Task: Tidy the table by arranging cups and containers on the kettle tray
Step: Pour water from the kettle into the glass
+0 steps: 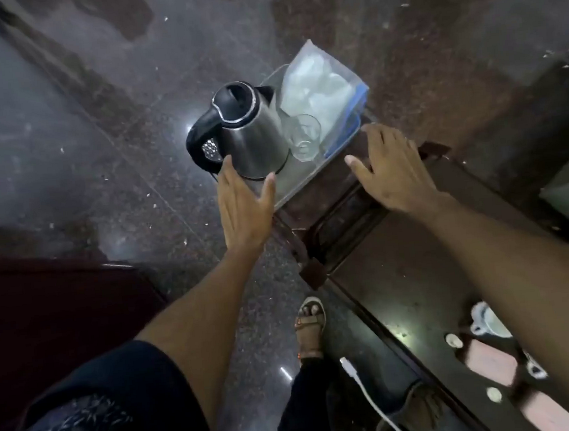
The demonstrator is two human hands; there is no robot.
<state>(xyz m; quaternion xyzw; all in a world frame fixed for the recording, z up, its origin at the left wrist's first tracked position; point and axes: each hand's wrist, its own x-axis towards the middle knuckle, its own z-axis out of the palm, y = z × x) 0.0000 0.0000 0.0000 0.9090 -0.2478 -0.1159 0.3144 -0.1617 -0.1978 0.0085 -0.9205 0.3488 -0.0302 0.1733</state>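
Both hands reach toward the kettle tray [286, 189] at the surface's [344, 210] far corner, where kettle [251, 128], glass [303, 134] and bagged containers [320, 92] stand grouped together. The left hand [246, 205], fingers spread and empty, nears the kettle's base, seemingly to steady it; the right hand [390, 168], likewise released, hovers beside the tray.

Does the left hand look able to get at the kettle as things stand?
Probably yes: the left hand is open, its fingertips right at the base of the kettle, with nothing between them.

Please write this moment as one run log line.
left hand: open, at kettle base | right hand: open, beside tray | glass: on tray
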